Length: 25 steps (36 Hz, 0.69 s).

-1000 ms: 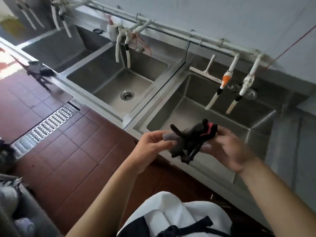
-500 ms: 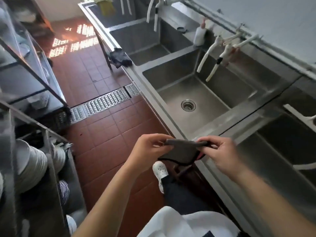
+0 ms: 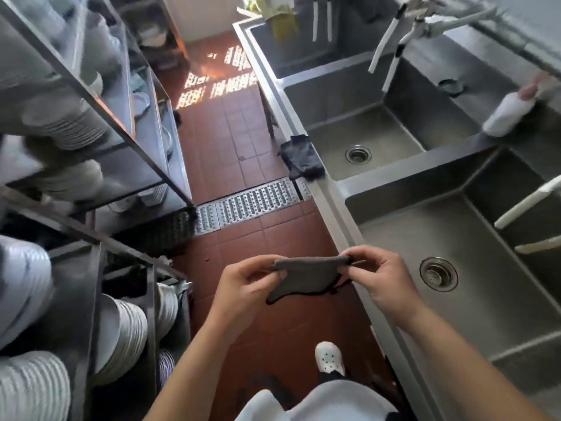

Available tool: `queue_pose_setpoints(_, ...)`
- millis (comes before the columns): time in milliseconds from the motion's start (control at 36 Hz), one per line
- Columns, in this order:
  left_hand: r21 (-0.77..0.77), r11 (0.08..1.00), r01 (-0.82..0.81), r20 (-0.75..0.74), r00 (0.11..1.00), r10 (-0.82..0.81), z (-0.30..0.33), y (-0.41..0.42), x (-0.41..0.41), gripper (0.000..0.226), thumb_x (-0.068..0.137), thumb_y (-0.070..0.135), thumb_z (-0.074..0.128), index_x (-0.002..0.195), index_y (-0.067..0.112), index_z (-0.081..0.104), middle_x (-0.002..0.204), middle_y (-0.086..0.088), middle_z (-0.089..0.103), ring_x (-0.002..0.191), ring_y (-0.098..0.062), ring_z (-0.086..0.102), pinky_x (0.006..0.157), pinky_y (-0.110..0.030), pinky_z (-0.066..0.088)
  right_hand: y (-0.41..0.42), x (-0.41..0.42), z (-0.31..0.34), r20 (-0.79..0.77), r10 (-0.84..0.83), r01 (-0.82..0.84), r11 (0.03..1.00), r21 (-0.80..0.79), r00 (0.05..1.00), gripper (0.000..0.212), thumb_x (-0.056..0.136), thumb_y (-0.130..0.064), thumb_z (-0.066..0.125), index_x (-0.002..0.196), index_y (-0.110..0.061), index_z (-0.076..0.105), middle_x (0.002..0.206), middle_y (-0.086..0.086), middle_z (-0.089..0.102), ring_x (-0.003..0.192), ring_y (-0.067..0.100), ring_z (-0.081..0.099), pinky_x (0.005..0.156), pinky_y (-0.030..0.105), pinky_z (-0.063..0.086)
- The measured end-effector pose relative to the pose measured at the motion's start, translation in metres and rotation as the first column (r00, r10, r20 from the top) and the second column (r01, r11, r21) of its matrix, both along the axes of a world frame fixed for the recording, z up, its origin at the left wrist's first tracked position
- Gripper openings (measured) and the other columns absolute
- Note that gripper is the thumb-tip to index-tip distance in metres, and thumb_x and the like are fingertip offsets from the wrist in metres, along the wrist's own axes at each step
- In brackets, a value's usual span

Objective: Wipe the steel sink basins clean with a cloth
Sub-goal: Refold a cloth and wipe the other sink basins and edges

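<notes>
Daylight enters from the far end of the aisle, throwing bright, overexposed patches on the red floor tiles (image 3: 221,83). The sink basins (image 3: 455,238) show soft, even sheen without hard glare. The shelving (image 3: 91,123) at left is dim and smeared by motion blur. Wide-angle distortion bends lines toward the edges.
</notes>
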<state>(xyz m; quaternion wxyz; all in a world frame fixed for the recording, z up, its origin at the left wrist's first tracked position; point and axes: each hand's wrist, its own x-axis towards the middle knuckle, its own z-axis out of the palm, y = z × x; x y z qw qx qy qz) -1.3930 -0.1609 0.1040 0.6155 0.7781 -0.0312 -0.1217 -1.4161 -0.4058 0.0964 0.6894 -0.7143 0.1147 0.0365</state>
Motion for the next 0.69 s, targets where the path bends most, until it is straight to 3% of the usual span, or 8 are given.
queue_pose_setpoints(111,-0.067,0.995,-0.08,-0.03,0.996,0.078,-0.002,0.018,0.048,0.02,0.079,0.017,0.075,0.094,0.029,0.08,0.088,0.003,0.078,0.081,-0.006,0.07,0.07,-0.018,0.052,0.02,0.062,0.009,0.008,0.046,-0.045,0.999,-0.023,0.999,0.016,0.08,0.011,0.072,0.087,-0.003,0.075,0.081,0.016,0.072,0.07,0.019,0.069,0.072,0.032,0.059)
queue_pose_setpoints(222,-0.148,0.985,-0.085,-0.11,0.991,0.07,-0.012,0.029,0.108,0.024,0.085,0.003,0.074,0.095,0.024,0.081,0.088,-0.004,0.078,0.078,-0.01,0.069,0.066,-0.021,0.054,0.041,0.104,0.009,-0.002,-0.06,0.06,0.997,-0.043,0.998,0.015,0.08,0.011,0.072,0.086,-0.003,0.074,0.079,0.014,0.071,0.066,0.013,0.067,0.067,0.022,0.056)
queue_pose_setpoints(333,-0.202,0.977,0.072,-0.156,0.982,-0.105,-0.014,0.036,0.176,0.022,0.088,0.005,0.071,0.098,0.023,0.08,0.09,-0.008,0.078,0.079,-0.015,0.071,0.066,-0.025,0.056,0.056,0.131,0.01,0.007,-0.201,0.201,0.975,-0.09,0.98,0.016,0.081,0.007,0.072,0.086,-0.007,0.075,0.079,0.008,0.073,0.071,0.015,0.066,0.073,0.028,0.055)
queue_pose_setpoints(500,-0.207,0.919,0.335,-0.069,0.932,-0.356,0.008,0.051,0.264,0.021,0.084,0.016,0.072,0.097,0.03,0.08,0.088,0.0,0.078,0.082,-0.012,0.073,0.068,-0.021,0.054,0.084,0.162,0.023,0.08,-0.392,0.399,0.911,-0.106,0.917,0.02,0.082,0.001,0.074,0.088,-0.017,0.078,0.082,0.006,0.076,0.08,0.027,0.072,0.079,0.037,0.058)
queue_pose_setpoints(639,-0.232,0.882,0.411,-0.11,0.89,-0.444,0.01,0.069,0.331,0.019,0.083,0.022,0.072,0.101,0.026,0.079,0.084,0.0,0.077,0.074,-0.011,0.07,0.065,-0.029,0.055,0.116,0.214,0.025,0.146,-0.494,0.506,0.861,-0.058,0.857,0.031,0.08,0.005,0.074,0.088,-0.025,0.08,0.085,0.004,0.077,0.079,0.014,0.07,0.078,0.026,0.056)
queue_pose_setpoints(694,-0.271,0.88,0.39,-0.14,0.889,-0.437,0.009,0.076,0.352,0.02,0.085,0.019,0.071,0.103,0.022,0.079,0.087,-0.005,0.077,0.079,-0.016,0.071,0.072,-0.037,0.057,0.125,0.236,0.024,0.136,-0.508,0.518,0.854,-0.052,0.851,0.03,0.08,0.004,0.074,0.09,-0.025,0.08,0.084,0.005,0.077,0.079,0.015,0.07,0.079,0.025,0.056)
